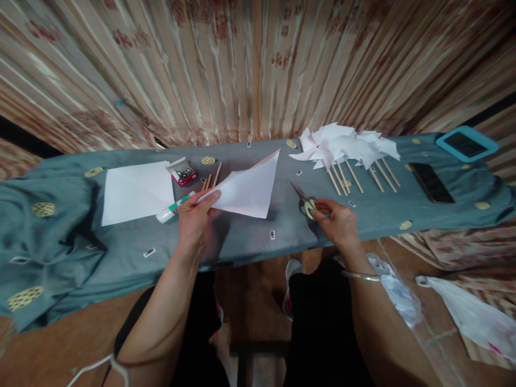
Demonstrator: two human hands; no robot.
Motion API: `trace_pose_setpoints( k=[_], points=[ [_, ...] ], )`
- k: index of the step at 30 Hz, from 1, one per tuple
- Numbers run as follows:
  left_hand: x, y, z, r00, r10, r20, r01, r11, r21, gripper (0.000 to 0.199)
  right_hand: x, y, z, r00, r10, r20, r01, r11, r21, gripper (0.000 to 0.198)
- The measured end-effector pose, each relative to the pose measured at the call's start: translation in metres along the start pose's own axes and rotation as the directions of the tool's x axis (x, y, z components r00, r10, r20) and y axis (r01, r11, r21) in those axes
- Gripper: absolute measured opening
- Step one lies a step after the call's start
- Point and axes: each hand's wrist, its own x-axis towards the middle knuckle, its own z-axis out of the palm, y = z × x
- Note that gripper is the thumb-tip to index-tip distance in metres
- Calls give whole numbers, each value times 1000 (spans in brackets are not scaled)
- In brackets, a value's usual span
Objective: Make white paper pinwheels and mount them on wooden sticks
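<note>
Folded white paper (249,194) is pinched by one corner in my left hand (197,212), its far end raised above the table. My right hand (335,219) is closed on the handles of a pair of scissors (308,207), whose blades point up and to the left, away from the paper. Beside my left hand lie a glue stick (169,213) with a white and green body and several wooden sticks (217,174), partly hidden by the paper. Several white paper pinwheels (318,146) on wooden sticks lie overlapping beyond my right hand.
White paper sheets (133,193) lie at the left, with a small red box (184,173) of metal pins at their edge. A black phone (431,183) and a blue-framed tablet (467,144) sit at the right. A patterned curtain (250,70) hangs behind the cloth-covered table (245,242).
</note>
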Motion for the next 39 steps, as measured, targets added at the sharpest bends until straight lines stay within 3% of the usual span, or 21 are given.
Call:
trace_pose_setpoints(
  k=[2,5,9,12,15,20,24,28,39],
  points=[
    [3,1,0,1000,17,-13,-17,1000,-18,30,-1,-9,0,993,80,82,-101,947,305,28],
    [8,2,1,999,31,-10,-31,999,-38,31,-4,-25,0,934,151,323,-338,666,666,40],
    [15,1,1,999,37,-27,-38,998,-46,28,-13,-45,5,846,123,519,-523,387,760,39],
    [19,0,1,998,51,-45,-53,998,-41,26,-23,-55,13,825,73,560,-555,291,780,37],
    [23,-3,-1,995,89,-54,-91,995,-33,23,-32,-60,17,798,-48,601,-561,307,769,43],
    [28,-7,-4,990,122,-72,-122,993,9,22,-43,-60,10,727,-233,646,-502,463,731,64],
    [29,-10,-4,982,164,-89,-157,984,87,20,-49,-57,10,671,-330,663,-452,526,720,62],
    [29,-12,-4,974,217,-61,-204,965,165,19,-51,-59,14,665,-323,673,-450,547,706,58],
    [27,-18,-3,973,229,15,-228,958,174,20,-47,-67,20,683,-277,675,-415,614,672,51]
  ],
)
